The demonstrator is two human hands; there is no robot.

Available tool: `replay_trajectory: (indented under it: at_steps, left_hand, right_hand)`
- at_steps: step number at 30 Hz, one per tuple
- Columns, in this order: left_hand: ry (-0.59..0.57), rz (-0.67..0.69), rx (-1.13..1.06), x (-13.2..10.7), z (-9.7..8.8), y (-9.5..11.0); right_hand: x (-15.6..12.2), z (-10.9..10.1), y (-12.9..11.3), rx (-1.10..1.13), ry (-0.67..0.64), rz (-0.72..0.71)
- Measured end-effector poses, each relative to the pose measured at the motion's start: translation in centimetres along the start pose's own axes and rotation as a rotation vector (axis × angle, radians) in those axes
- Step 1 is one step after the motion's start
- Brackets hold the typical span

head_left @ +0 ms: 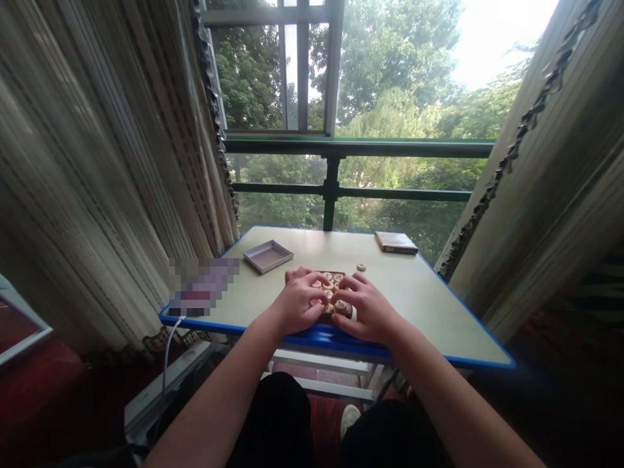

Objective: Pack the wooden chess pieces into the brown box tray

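Note:
Near the front edge of a beige table (429,305) with a blue rim lies a small brown tray packed with several round wooden game pieces (329,282). My left hand (298,300) rests on the tray's left side, fingers curled over the pieces. My right hand (366,307) covers the right side, its fingertips pressed on a piece. Whether either hand grips one I cannot make out. One loose round piece (361,266) lies on the table just beyond my right hand.
An open shallow grey box lid (268,255) sits at the back left. A flat brown box (396,242) lies at the back right by the window. A blurred object (202,286) with a white cable sits at the left edge. Curtains hang on both sides.

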State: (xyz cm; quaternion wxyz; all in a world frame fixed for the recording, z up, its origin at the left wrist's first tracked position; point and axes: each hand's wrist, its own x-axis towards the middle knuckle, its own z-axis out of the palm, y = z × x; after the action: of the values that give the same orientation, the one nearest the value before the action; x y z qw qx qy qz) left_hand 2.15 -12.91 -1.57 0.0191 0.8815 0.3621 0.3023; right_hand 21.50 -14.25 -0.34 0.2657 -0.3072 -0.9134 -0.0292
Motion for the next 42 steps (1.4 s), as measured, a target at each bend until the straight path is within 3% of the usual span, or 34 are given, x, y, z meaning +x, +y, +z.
replay_trajectory:
  at_steps: [17, 23, 28, 32, 36, 40, 42]
  left_hand:
    - [0.017, 0.003, 0.02, 0.2, 0.3, 0.3]
    - [-0.005, 0.066, 0.057, 0.3, 0.4, 0.8]
    - [0.06, 0.057, 0.083, 0.1, 0.3, 0.8]
    - [0.227, -0.135, 0.072, 0.1, 0.2, -0.2]
    - [0.395, -0.389, -0.014, 0.3, 0.6, -2.2]
    - [0.34, -0.611, -0.151, 0.7, 1.4, -3.7]
    - [0.287, -0.669, -0.194, 0.8, 1.6, -3.9]
  right_hand:
    - [-0.3, -0.1, 0.4, 0.034, 0.037, 0.051]
    - [-1.1, -1.0, 2.2, 0.048, 0.177, 0.17]
    - [-1.2, -1.1, 2.5, 0.046, 0.16, 0.218]
    - [-1.2, -0.8, 2.5, 0.025, 0.112, 0.238]
    - [-1.1, -0.1, 3.7, -0.065, 0.14, 0.407]
    - [-0.9, 0.9, 5.7, -0.264, 0.153, 0.613]
    - [-0.9, 1.4, 6.6, -0.303, 0.046, 0.694]
